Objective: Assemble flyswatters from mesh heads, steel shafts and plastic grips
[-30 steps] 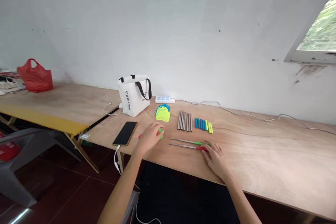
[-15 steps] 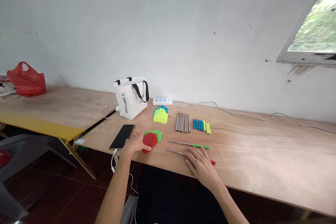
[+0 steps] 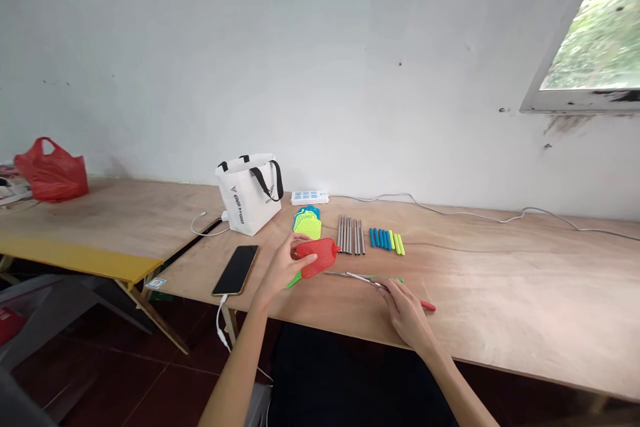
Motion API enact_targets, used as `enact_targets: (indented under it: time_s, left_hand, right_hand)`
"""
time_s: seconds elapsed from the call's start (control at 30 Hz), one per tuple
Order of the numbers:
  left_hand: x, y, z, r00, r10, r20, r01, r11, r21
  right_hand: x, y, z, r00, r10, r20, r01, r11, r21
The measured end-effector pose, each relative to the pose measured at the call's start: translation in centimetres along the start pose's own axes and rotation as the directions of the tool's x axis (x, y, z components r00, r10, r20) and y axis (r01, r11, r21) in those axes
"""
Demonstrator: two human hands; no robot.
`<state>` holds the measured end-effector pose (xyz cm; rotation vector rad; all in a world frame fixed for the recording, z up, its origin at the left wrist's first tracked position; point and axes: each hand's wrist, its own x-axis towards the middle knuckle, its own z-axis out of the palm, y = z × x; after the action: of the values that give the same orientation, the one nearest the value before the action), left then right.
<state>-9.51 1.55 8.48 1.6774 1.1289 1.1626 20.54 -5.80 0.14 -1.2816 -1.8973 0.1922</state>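
My left hand [image 3: 284, 267] pinches a red mesh fly swatter head [image 3: 318, 257] by its left end, raised above the table with its small neck pointing right. Partly hidden beneath it lies a green swatter head [image 3: 294, 281]. My right hand [image 3: 404, 310] is closed round a metal rod with a red handle [image 3: 427, 305], the rod's tip aimed left toward the red head. Behind that hand rests a second rod with a green handle [image 3: 400, 279], mostly covered. Farther back are yellow and blue swatter heads [image 3: 307, 225], several metal tubes [image 3: 351, 236], and blue and yellow grips [image 3: 387, 240].
A phone [image 3: 236, 270] on a white cable lies left of my left hand. Behind it stands a white bag [image 3: 249, 195] with black handles, beside a power strip [image 3: 310, 197]. A red plastic bag [image 3: 52, 170] sits on the far-left table. A cable [image 3: 465, 215] runs along the wall.
My left hand has lifted the red swatter head off the green one and moved it right. The right hand has picked up the red-handled rod, and its tip now points at the head.
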Motion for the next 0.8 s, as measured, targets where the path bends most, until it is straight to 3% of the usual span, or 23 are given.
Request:
enact_targets:
  time_s: [0.13, 0.27, 0.5, 0.8]
  left_hand:
    - [-0.1, 1.0, 4.1, 0.996, -0.073, 0.043, 0.084, 0.923, -0.376]
    - [-0.3, 1.2, 6.3, 0.987, -0.152, 0.041, 0.150, 0.822, -0.550]
    - [-1.3, 2.4, 7.1, 0.967, -0.256, -0.004, 0.196, 0.749, -0.633]
    - [-2.5, 4.1, 8.2, 0.973, -0.212, 0.095, 0.221, 0.719, -0.659]
  right_hand:
    - [0.3, -0.1, -1.6, 0.995, 0.048, -0.093, -0.050, 0.999, -0.014]
    - [0.5, -1.0, -2.7, 0.972, 0.107, -0.210, -0.113, 0.993, -0.018]
    - [0.5, -3.8, -4.5, 0.984, -0.010, -0.176, 0.018, 0.999, 0.046]
    - [0.0, -6.6, -4.4, 0.995, -0.040, -0.089, 0.046, 0.997, 0.063]
